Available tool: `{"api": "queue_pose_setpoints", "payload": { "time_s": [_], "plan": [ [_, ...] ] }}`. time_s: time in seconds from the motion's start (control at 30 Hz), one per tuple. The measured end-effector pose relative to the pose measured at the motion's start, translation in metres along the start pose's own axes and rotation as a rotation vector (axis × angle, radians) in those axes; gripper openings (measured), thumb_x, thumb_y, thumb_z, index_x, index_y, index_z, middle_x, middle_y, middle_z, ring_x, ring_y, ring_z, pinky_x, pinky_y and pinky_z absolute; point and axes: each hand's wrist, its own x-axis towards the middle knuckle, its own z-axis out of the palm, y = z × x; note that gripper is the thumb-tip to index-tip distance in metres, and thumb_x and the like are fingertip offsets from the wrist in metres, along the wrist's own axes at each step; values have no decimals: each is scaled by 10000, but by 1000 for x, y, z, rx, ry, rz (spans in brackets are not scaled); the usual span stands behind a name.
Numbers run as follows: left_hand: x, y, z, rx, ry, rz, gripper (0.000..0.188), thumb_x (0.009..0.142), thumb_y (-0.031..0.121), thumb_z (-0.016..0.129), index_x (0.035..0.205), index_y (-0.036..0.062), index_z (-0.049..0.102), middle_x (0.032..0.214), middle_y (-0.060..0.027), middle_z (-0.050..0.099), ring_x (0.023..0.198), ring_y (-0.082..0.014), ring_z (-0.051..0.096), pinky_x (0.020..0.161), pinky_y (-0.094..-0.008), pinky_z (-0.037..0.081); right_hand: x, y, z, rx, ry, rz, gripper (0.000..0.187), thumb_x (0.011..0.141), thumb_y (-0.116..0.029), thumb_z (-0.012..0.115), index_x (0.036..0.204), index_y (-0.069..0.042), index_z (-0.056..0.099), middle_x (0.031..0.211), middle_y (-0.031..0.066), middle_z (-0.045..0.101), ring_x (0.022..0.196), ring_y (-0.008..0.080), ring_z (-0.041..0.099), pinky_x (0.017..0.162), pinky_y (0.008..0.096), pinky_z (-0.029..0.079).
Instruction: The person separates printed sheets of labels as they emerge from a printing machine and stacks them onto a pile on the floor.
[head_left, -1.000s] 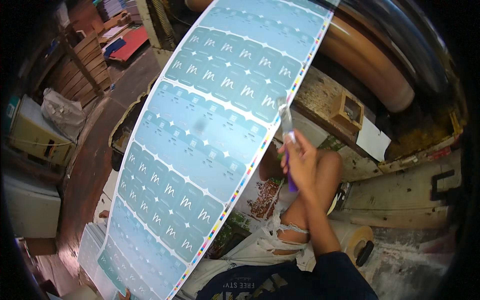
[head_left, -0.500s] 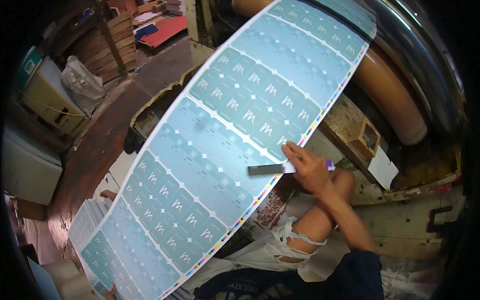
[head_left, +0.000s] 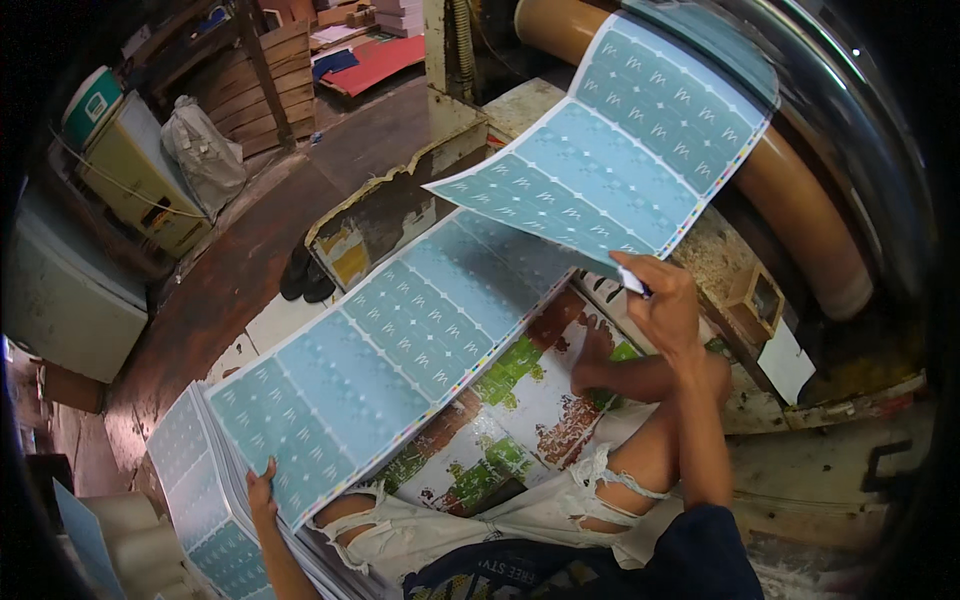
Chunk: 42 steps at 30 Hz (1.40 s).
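Note:
A long pale blue printed sheet lies slanted across my lap, cut free at its far end. My left hand pinches its near corner above a stack of similar sheets. A second length of the same blue print hangs from the big tan roller, its cut edge loose. My right hand is up at that cut edge, closed on a small knife whose purple and white tip just shows. My bare knees and torn pale shorts are below.
A worn green, red and white printed sheet covers the floor under my legs. A small wooden box sits beside the roller. Wooden pallets, a white sack, a yellow cabinet and red sheets stand at the far left.
The single continuous blue sheet is now in two pieces. My right hand drew the knife across it, and the lower piece has dropped toward my lap while the upper piece stays on the roller.

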Motion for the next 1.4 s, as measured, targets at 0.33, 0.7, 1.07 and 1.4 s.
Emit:
{"api": "queue_pose_setpoints", "payload": {
  "time_s": [0.33, 0.7, 1.07, 1.4],
  "plan": [
    [70, -208, 97, -150, -227, 13, 337, 849, 69, 713, 1157, 3, 593, 1024, -62, 653, 842, -190, 614, 759, -353, 511, -191, -17, 80, 164, -37, 44, 408, 662, -12, 588, 1055, -31, 697, 986, 166, 701, 857, 299, 694, 755, 345, 551],
    [-112, -74, 213, -819, -955, -180, 743, 923, 406, 599, 1435, -30, 283, 1355, -224, 472, 1247, -335, 467, 1073, -478, 345, -247, -69, 124, 255, -419, -71, 541, 666, -89, 670, 1205, -90, 625, 1108, 113, 673, 856, 262, 692, 700, 376, 576],
    [-181, -87, 228, -436, -614, -110, 621, 830, -9, 697, 1345, 11, 351, 1176, -163, 555, 1015, -255, 608, 861, -368, 535, -191, 26, 87, 641, -825, 15, 287, 883, -151, 633, 1135, -16, 622, 845, 85, 690, 686, 176, 664, 619, 324, 542],
    [-132, -115, 149, -386, -668, -67, 558, 843, 1, 645, 1341, 1, 394, 1178, -140, 578, 1023, -248, 610, 890, -363, 517, -63, 236, 11, 578, 456, 599, 342, 962, -262, 554, 1183, -4, 595, 815, 61, 657, 572, 72, 545, 496, 220, 450]
  ]
}}
